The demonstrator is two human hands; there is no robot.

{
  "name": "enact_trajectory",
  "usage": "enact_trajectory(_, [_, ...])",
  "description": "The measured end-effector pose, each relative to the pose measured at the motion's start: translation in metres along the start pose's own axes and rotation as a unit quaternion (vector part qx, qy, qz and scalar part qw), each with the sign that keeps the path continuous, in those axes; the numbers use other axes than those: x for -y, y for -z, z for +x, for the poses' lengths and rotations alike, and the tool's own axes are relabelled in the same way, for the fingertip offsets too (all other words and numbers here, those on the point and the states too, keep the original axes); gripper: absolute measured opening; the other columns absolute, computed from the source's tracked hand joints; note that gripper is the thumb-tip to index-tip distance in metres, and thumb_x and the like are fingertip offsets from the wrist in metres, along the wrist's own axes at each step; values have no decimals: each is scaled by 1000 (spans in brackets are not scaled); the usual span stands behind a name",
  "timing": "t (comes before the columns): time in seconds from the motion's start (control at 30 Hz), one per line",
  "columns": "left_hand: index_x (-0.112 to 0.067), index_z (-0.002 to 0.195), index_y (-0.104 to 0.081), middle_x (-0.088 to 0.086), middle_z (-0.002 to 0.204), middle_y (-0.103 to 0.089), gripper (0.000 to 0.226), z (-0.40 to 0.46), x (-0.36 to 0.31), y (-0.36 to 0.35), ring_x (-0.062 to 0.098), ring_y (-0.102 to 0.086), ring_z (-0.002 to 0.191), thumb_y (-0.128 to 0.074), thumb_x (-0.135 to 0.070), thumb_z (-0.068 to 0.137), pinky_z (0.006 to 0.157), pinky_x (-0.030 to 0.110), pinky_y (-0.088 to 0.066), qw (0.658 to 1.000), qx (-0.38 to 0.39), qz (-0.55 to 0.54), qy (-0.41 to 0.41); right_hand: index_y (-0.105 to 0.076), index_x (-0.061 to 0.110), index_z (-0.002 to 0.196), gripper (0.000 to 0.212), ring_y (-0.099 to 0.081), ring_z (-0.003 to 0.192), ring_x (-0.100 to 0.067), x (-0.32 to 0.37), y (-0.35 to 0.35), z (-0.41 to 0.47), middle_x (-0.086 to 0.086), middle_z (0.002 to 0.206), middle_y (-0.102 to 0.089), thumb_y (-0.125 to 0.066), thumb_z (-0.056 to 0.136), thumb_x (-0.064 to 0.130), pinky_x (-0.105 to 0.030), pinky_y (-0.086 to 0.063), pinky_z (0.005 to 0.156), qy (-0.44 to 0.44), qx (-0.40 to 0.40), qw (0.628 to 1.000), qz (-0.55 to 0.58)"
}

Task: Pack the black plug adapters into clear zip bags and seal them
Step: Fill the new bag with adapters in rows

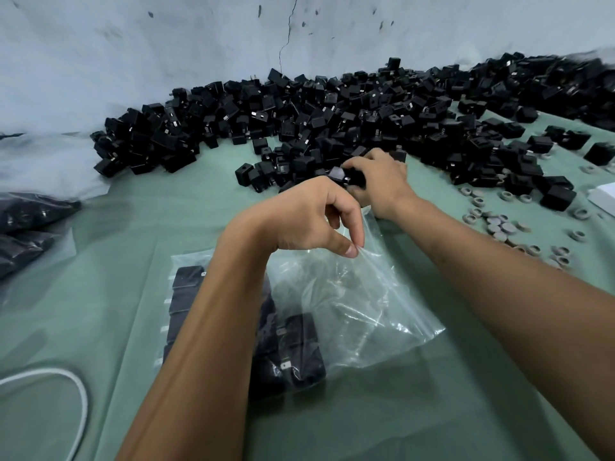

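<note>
Clear zip bag [349,304] on the green counter [416,410], several black adapters already inside.
Left hand [309,217] pinches the bag's open edge; right hand [379,181] grips an adapter [346,176] beside the heap of adapters [332,111].

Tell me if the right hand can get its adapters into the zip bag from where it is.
Probably yes. The left hand pinches the clear zip bag by its edge and lifts it, just below the right hand gripping adapters; nothing lies between them.
</note>
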State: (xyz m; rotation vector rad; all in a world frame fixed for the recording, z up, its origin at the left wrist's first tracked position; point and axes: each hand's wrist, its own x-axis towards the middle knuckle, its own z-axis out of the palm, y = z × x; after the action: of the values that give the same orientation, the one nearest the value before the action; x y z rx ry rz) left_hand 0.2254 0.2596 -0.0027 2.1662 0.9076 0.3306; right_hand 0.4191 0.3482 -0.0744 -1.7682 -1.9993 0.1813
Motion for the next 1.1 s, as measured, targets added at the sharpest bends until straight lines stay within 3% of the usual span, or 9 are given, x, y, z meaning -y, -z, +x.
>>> enact_trajectory(0.13, [-27, 77, -79, -7, 85, -72, 19, -2, -1, 2, 22, -57, 88, -89, -12, 75, 69, 12, -44, 1000, -6, 3, -2, -66, 19, 133, 43, -61, 117, -25, 7, 15, -22, -3, 120, -67, -72, 92, 7, -43, -44, 108, 37, -69, 994, 70])
enact_trajectory(0.3, [-29, 78, -79, -1, 88, -71, 17, -3, -3, 5, 29, -58, 93, -89, -16, 75, 76, 28, -50, 1000, -7, 9, 3, -70, 27, 122, 35, -60, 108, -10, 9, 37, -69, 15, 107, -69, -78, 88, 24, -27, -48, 95, 26, -202, 968, 147])
enact_trajectory(0.4, [-29, 77, -79, 7, 91, -70, 17, -4, -5, 4, 34, -58, 94, -89, -16, 75, 79, 41, -53, 1000, -13, 11, 4, -69, 32, 123, 35, -65, 103, -3, 8, 41, -90, 19, 107, -67, -72, 92, 15, -21, -53, 86, 17, -185, 952, 241])
enact_trajectory(0.53, [-28, 77, -79, 12, 93, -69, 18, -5, -7, 4, 37, -58, 93, -89, -14, 75, 78, 42, -53, 1000, -16, 10, 6, -69, 22, 129, 36, -72, 98, -17, 4, 43, -103, 3, 111, -65, -60, 101, 1, -28, -62, 78, -15, -129, 882, 452])
enact_trajectory(0.67, [-26, 77, -79, 17, 91, -69, 18, -6, -8, 4, 41, -57, 92, -89, -12, 75, 75, 35, -48, 1000, -14, 6, 11, -68, 22, 132, 33, -76, 92, -19, -9, 38, -98, 1, 118, -68, -59, 103, 8, -32, -62, 85, -109, -141, 910, 375])
enact_trajectory(0.8, [-26, 76, -78, 15, 90, -69, 19, -6, -7, 5, 40, -58, 92, -89, -11, 75, 74, 34, -48, 1000, -15, 7, 15, -66, 26, 133, 34, -66, 108, -18, -23, 35, -96, -1, 123, -65, -64, 100, 17, -44, -55, 101, -138, -168, 948, 233])
enact_trajectory(0.9, [-27, 75, -78, 18, 91, -69, 19, -5, -8, 4, 40, -58, 93, -89, -11, 75, 74, 35, -49, 1000, -16, 7, 18, -70, 28, 127, 29, -66, 96, -15, -23, 39, -99, 3, 115, -67, -63, 100, 22, -39, -59, 86, -109, -195, 933, 283])
enact_trajectory(1.0, [-27, 75, -78, 20, 93, -68, 20, -4, -9, 3, 41, -58, 94, -89, -11, 75, 75, 43, -52, 1000, -15, 11, 18, -75, 14, 109, 22, -58, 60, -16, -17, 45, -102, -5, 91, -68, -61, 102, 30, -30, -43, 46, -63, -127, 870, 473])
enact_trajectory(1.1, [-26, 76, -78, 20, 92, -68, 19, -4, -10, 3, 41, -58, 93, -89, -10, 75, 75, 38, -49, 1000, -18, 7, 16, -65, -3, 89, 58, -44, 45, -14, -20, 53, -104, -10, 69, -59, -63, 96, 55, -22, -27, 45, -14, 37, 866, 499])
